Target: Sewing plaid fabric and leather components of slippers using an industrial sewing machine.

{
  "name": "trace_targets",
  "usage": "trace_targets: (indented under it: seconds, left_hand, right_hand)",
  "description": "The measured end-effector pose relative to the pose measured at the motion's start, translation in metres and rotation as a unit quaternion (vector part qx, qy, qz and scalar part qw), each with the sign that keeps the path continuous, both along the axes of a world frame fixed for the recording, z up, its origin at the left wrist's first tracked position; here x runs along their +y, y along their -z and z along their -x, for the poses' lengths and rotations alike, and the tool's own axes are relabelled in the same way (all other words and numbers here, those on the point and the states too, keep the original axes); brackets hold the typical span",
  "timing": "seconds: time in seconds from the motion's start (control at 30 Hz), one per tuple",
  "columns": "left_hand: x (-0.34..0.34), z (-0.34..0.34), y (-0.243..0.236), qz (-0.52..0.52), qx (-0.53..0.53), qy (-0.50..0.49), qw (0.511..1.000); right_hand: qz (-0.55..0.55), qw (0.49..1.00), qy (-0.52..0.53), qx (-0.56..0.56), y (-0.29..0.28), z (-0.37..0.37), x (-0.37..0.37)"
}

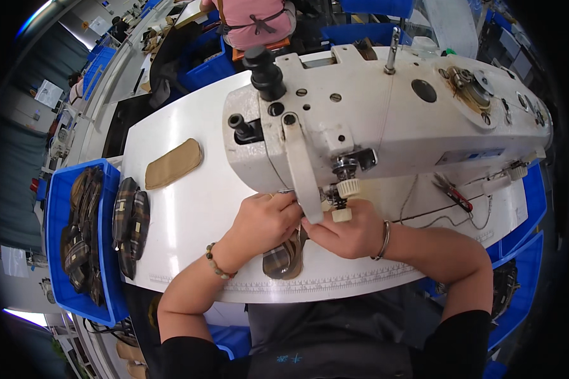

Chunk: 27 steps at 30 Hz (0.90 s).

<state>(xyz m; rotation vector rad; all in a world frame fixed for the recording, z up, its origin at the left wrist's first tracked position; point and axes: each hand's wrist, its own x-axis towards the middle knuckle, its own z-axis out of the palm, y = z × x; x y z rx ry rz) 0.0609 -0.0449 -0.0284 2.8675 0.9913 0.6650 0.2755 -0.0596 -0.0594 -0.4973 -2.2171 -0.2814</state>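
Both hands are at the needle area of a white sewing machine (373, 114). My left hand (269, 221) is closed, its fingertips pinching the upper end of a small plaid-and-tan fabric piece (283, 258). My right hand (351, 230) is closed too, thumb and fingers gripping the same piece from the other side. The piece's rounded lower end hangs toward the table's front edge. The machine head hides the needle and some fingertips. A flat tan fabric piece (174, 164) lies on the white table (196, 218) to the left.
Plaid fabric pieces (129, 227) lie at the table's left edge, beside a blue bin (110, 252) holding more. Red-handled thread snips (454, 192) lie on the right, near a thin chain. Blue bins (518, 278) stand at lower right. Another person (256, 22) sits beyond the machine.
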Motion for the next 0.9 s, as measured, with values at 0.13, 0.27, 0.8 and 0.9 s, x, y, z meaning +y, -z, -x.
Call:
trace_targets:
  seconds: [0.13, 0.27, 0.8, 0.9]
  left_hand:
    - [-0.001, 0.007, 0.000, 0.080, 0.030, -0.088, 0.992]
    - [0.003, 0.011, -0.003, 0.139, -0.011, -0.102, 0.985]
    - [-0.006, -0.006, -0.003, 0.107, 0.023, -0.063, 0.992]
    - [-0.006, -0.008, -0.002, 0.103, 0.008, -0.068, 0.992]
  right_hand:
    - [0.053, 0.997, -0.010, -0.062, -0.012, -0.003, -0.004]
    - [0.092, 0.977, 0.065, -0.181, -0.003, 0.004, -0.012]
    - [0.122, 0.981, 0.022, -0.149, 0.000, 0.011, -0.015]
    - [0.137, 0.977, 0.022, -0.164, -0.013, 0.008, -0.015]
